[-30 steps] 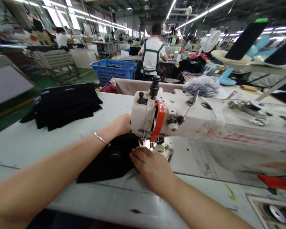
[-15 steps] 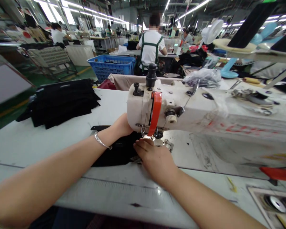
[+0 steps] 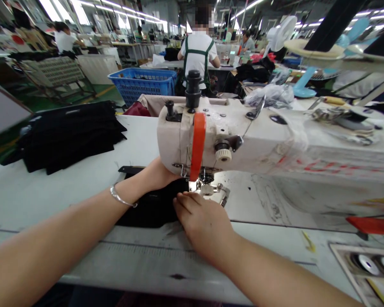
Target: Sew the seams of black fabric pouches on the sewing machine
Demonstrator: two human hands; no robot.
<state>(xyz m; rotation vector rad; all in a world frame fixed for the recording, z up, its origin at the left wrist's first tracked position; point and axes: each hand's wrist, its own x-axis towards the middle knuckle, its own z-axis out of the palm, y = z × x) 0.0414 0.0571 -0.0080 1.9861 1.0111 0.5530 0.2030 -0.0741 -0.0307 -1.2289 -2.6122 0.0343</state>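
Note:
A white sewing machine [image 3: 252, 140] with an orange guard [image 3: 197, 147] stands over the pale table. Black fabric [image 3: 147, 209] lies flat at its needle area, left of the metal presser parts [image 3: 208, 189]. My left hand [image 3: 161, 174], with a silver bracelet at the wrist, rests on the far part of the fabric; its fingers are hidden behind the machine head. My right hand [image 3: 201, 217] is at the fabric's right edge just in front of the needle area, its fingers pressed together on the cloth.
A stack of black fabric pieces [image 3: 70, 136] lies at the left of the table [image 3: 83, 264]. Behind the machine are a blue basket [image 3: 144, 83] and a person in a white shirt [image 3: 198, 53]. Bobbins [image 3: 368, 264] sit at the lower right, near a red part [image 3: 374, 225].
The view has shifted slightly, so the machine appears further left. My right hand has come a little nearer, away from the needle area, and more of the presser parts shows. Both hands remain at the fabric.

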